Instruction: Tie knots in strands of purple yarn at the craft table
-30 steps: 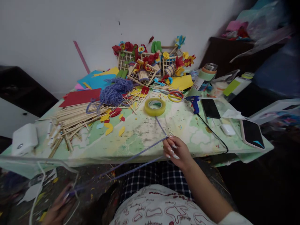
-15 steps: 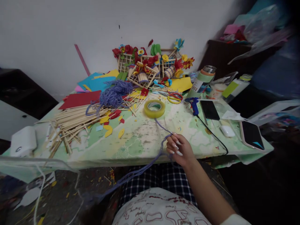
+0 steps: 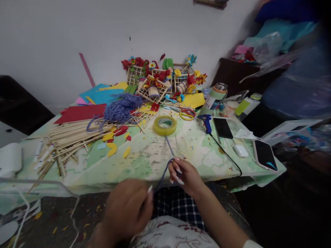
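From my remote station, through the head camera, I saw that the left hand [image 3: 130,206] had come back into view. 1.0 s before, it was far out at the lower left with 2 lengths of yarn stretched towards it; at 0.5 s before, I could not make it out and the yarn sagged. Now it was in front of the person's lap, near the right hand [image 3: 184,175], and only a short run of blue-purple yarn [image 3: 162,178] showed between the 2 hands. I judged that the long pull was over and the work was close-in handling again.

The right hand was just above the near edge of the table [image 3: 144,165], its fingers curled and the tips of thumb and forefinger pinched on the yarn. From that pinch, the yarn ran up to the near side of the yellow tape roll [image 3: 165,132]; I could not tell whether it was fixed there or passed underneath. The left hand was too blurred for me to say how far it was open or whether it gripped the yarn. The tangled skein [image 3: 121,108] lay farther back, partly over the wooden sticks [image 3: 74,137].
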Tool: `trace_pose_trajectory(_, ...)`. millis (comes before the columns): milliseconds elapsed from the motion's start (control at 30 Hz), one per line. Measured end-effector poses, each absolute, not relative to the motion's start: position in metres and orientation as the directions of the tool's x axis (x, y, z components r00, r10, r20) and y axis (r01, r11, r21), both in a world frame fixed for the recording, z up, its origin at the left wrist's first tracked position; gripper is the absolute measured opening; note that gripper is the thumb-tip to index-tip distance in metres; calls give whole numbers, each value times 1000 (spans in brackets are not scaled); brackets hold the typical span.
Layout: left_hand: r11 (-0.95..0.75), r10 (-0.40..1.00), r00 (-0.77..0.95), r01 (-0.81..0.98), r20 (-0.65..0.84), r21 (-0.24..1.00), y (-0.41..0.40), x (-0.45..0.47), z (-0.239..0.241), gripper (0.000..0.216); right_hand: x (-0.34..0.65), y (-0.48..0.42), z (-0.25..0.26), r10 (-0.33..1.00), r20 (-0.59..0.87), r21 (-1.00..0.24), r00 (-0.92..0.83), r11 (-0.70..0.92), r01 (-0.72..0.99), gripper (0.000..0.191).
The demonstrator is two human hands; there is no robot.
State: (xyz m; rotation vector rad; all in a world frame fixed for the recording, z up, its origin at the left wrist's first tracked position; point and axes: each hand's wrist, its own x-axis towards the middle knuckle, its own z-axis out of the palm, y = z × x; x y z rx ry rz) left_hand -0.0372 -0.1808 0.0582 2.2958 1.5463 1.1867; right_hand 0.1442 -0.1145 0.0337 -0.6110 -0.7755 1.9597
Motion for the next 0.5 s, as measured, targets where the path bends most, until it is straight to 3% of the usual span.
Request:
trace_pose_trajectory(100, -238, 970, 65, 472, 236, 849, -121, -6, 44, 22, 144, -117, 35, 901, -86, -790, -425, -322, -523, 32)
trace_pose_trajectory(167, -59, 983, 183, 225, 17, 973, -96, 9, 35, 27, 144, -119, 34, 914, -78, -848, -399, -271, -456, 34)
trace_pose_trajectory(300, 278, 852, 478, -64, -215, 958, -89, 18, 22, 33, 149, -121, 33, 915, -57, -947, -399, -176, -268, 39)
trace_pose_trajectory(400, 354, 856, 458, -185, -239, 917, -97, 16, 21, 32, 154, -120, 33, 916, -41, -995, -399, -75, -72, 37)
trace_pose_trajectory(500, 288, 900, 386, -183, -201, 940, -99, 14, 21, 31, 157, -120, 35, 915, 6, -996, -404, 43, 81, 37)
